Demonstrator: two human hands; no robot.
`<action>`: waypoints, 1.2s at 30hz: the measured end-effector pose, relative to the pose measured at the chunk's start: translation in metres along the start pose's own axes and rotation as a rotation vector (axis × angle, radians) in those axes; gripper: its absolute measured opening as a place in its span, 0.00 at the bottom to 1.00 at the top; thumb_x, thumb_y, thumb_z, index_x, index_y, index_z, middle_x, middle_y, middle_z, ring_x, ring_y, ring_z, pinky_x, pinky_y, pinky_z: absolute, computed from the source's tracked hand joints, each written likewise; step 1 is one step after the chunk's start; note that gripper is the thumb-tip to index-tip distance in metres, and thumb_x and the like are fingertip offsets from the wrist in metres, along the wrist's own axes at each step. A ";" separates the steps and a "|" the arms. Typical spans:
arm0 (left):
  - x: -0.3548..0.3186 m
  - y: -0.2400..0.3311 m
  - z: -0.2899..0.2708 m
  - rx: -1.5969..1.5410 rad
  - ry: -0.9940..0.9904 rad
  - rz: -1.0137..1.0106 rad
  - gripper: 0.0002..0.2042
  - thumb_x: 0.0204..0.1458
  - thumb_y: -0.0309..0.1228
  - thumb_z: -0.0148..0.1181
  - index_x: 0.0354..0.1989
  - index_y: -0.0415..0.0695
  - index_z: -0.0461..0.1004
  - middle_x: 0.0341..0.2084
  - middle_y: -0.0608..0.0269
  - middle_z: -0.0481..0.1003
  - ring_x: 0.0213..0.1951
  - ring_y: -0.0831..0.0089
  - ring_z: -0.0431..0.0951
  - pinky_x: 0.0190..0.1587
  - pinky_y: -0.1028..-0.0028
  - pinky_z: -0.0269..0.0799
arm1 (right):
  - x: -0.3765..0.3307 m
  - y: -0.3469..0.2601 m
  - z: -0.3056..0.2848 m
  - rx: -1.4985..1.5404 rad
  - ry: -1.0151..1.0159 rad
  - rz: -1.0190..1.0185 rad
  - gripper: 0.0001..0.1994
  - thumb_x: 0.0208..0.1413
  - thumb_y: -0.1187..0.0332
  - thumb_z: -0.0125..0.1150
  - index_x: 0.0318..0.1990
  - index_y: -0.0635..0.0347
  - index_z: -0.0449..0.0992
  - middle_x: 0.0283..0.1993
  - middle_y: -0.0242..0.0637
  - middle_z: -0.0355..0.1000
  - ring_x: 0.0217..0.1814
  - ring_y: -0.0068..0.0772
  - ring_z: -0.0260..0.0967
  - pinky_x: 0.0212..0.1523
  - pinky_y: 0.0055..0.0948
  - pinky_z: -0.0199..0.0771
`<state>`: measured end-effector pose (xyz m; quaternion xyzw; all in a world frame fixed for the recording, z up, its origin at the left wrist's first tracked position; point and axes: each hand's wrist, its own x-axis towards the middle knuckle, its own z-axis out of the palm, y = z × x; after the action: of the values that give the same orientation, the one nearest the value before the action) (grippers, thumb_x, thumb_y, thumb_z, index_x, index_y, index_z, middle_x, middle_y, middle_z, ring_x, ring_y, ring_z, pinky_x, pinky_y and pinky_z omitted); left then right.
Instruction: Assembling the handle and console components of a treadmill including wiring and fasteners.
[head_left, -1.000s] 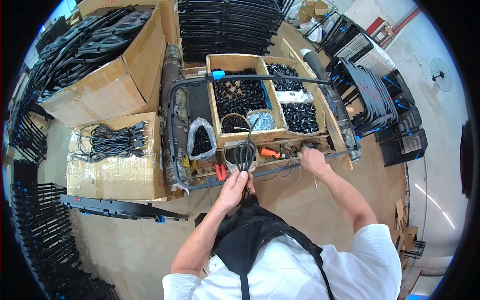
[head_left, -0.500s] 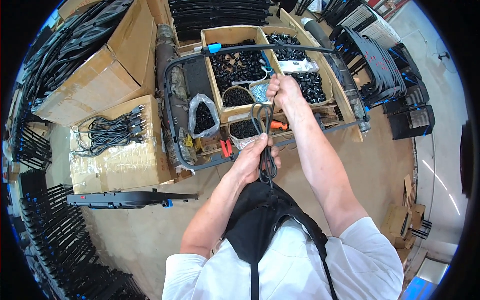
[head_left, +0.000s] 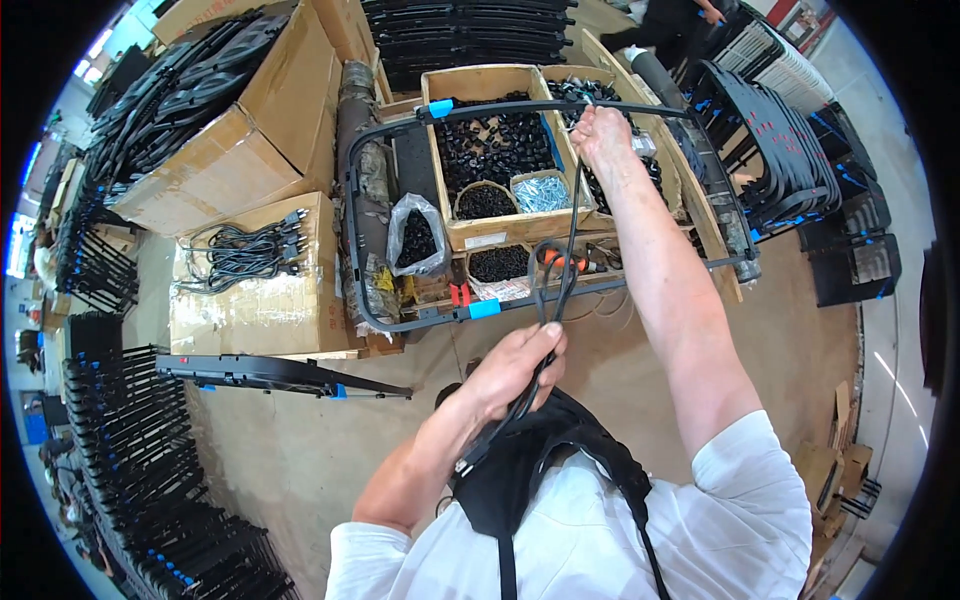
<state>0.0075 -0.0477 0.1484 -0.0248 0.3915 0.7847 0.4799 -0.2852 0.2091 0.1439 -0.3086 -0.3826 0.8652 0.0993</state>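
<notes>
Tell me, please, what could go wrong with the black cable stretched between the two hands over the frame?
The cable runs taut from the right hand at the far bar of the frame down to the left hand. It passes close over the orange-handled pliers, so it might snag there. Its loose end hangs below the left grip and could slip free if pulled harder.

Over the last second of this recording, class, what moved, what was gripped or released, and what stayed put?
The right hand went from the frame's near rail up to its far rail, stretching the black cable. The left hand drew back toward the body, gripping the cable throughout. The black frame and wooden parts tray stayed put.
</notes>
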 end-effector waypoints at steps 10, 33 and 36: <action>-0.051 -0.089 -0.053 0.967 0.573 0.057 0.21 0.71 0.47 0.53 0.52 0.37 0.72 0.34 0.52 0.81 0.36 0.61 0.84 0.42 0.64 0.81 | -0.139 0.023 -0.029 -0.186 -0.587 0.194 0.14 0.75 0.56 0.54 0.39 0.54 0.73 0.24 0.19 0.55 0.20 0.16 0.48 0.20 0.22 0.51; -0.041 -0.041 -0.007 -0.176 0.419 1.002 0.17 0.74 0.36 0.52 0.61 0.36 0.73 0.33 0.67 0.73 0.34 0.74 0.76 0.47 0.68 0.80 | -0.257 0.066 -0.155 -0.152 -1.060 1.000 0.18 0.79 0.55 0.44 0.37 0.55 0.69 0.21 0.17 0.49 0.19 0.14 0.44 0.23 0.22 0.47; -0.041 -0.035 -0.010 -0.050 0.510 0.963 0.17 0.71 0.28 0.53 0.64 0.35 0.73 0.37 0.63 0.74 0.34 0.76 0.77 0.50 0.66 0.81 | -0.255 0.076 -0.156 -0.127 -0.966 1.008 0.18 0.79 0.54 0.43 0.37 0.54 0.68 0.20 0.17 0.48 0.18 0.15 0.44 0.22 0.23 0.47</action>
<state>0.0534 -0.0759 0.1372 -0.0436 0.4438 0.8939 -0.0448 0.0166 0.1461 0.1251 -0.0346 -0.2438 0.8221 -0.5133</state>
